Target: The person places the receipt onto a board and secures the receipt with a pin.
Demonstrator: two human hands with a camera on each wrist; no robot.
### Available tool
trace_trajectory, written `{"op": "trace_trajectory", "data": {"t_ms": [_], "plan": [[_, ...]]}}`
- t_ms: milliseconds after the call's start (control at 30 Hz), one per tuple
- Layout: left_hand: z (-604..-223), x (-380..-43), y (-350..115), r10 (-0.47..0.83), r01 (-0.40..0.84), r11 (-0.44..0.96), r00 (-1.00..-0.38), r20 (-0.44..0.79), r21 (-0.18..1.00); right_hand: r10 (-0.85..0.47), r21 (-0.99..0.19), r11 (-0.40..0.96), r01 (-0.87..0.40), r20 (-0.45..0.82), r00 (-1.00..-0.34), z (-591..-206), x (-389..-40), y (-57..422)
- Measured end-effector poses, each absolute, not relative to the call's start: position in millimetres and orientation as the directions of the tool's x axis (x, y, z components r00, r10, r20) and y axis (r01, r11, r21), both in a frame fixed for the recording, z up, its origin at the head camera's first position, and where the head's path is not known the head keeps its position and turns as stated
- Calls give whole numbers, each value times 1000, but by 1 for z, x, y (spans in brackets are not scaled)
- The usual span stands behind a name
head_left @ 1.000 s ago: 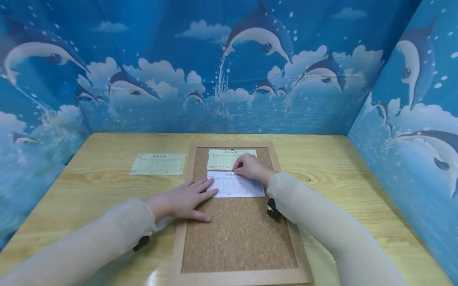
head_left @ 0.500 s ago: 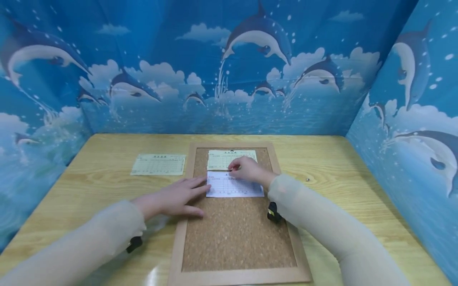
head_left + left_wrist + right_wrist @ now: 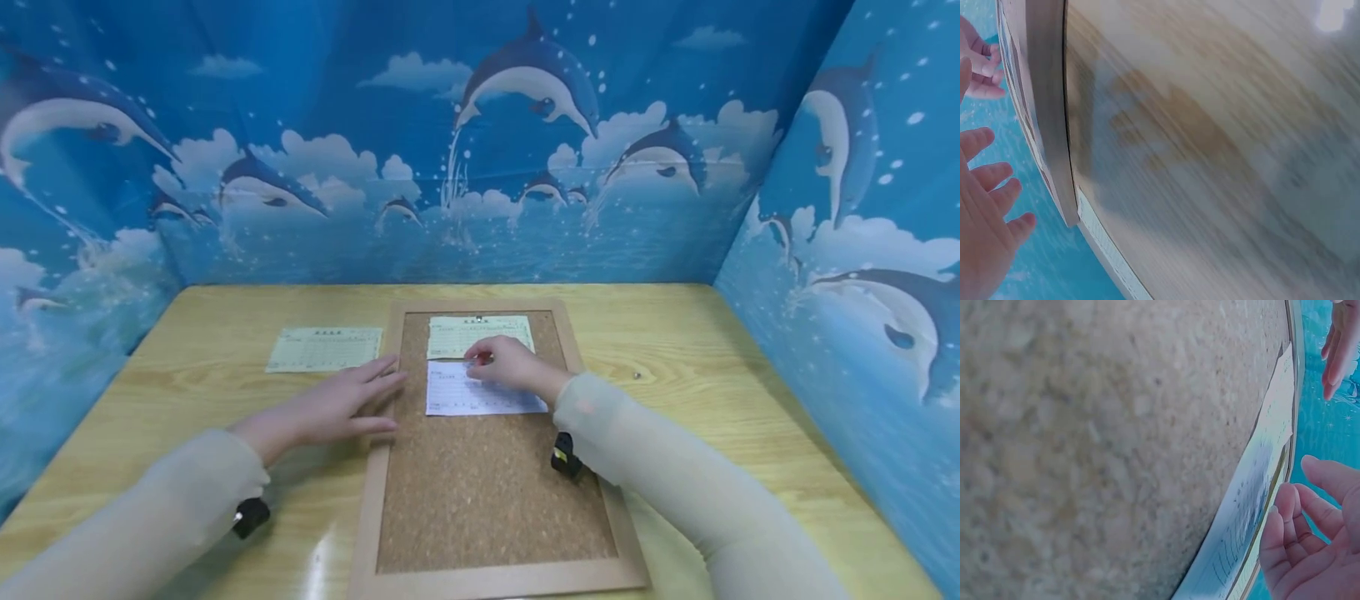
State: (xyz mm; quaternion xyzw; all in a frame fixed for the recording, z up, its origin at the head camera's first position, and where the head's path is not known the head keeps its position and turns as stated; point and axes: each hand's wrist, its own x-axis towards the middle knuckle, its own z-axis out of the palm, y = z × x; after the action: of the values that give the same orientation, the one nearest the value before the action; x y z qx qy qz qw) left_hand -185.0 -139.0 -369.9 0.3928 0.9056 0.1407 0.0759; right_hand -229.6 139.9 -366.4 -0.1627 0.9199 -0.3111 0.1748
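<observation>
A framed corkboard (image 3: 495, 500) lies on the table, bearing a pale green printed slip (image 3: 444, 337) near its top. A small shiny pin (image 3: 479, 318) sits on that slip's upper edge. Directly below lies a white printed slip (image 3: 450, 396). Over its upper edge hovers my right hand (image 3: 510, 364), thumb and fingers apart. In the right wrist view the right hand (image 3: 1316, 550) has loosely bent fingers with nothing visible between them. My left hand (image 3: 326, 408) is spread by the board's left frame. In the left wrist view the left hand (image 3: 988, 212) holds nothing.
Another pale green slip (image 3: 322, 350) lies on the wooden table (image 3: 187, 375) left of the board. One tiny shiny pin (image 3: 637, 376) is on the table to the right. Blue dolphin-print curtains (image 3: 300, 83) enclose the back and sides.
My left hand has lifted off the white slip and moved left to the board's frame. The right hand's fingers, close together on the slip's top edge before, have parted.
</observation>
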Motion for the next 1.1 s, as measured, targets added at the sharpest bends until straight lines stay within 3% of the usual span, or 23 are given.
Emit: {"op": "trace_trajectory", "data": {"t_ms": [433,1100], "plan": [[-364,-193,-168,664,611,708,-747,-38,355,-448,-656,724,-213,-212,-869,-365,-235,129],[-364,-202,-207,544,450,775,-832,-107,443,-419,-595,777,-205,-246,-874,-363,-241,111]]}}
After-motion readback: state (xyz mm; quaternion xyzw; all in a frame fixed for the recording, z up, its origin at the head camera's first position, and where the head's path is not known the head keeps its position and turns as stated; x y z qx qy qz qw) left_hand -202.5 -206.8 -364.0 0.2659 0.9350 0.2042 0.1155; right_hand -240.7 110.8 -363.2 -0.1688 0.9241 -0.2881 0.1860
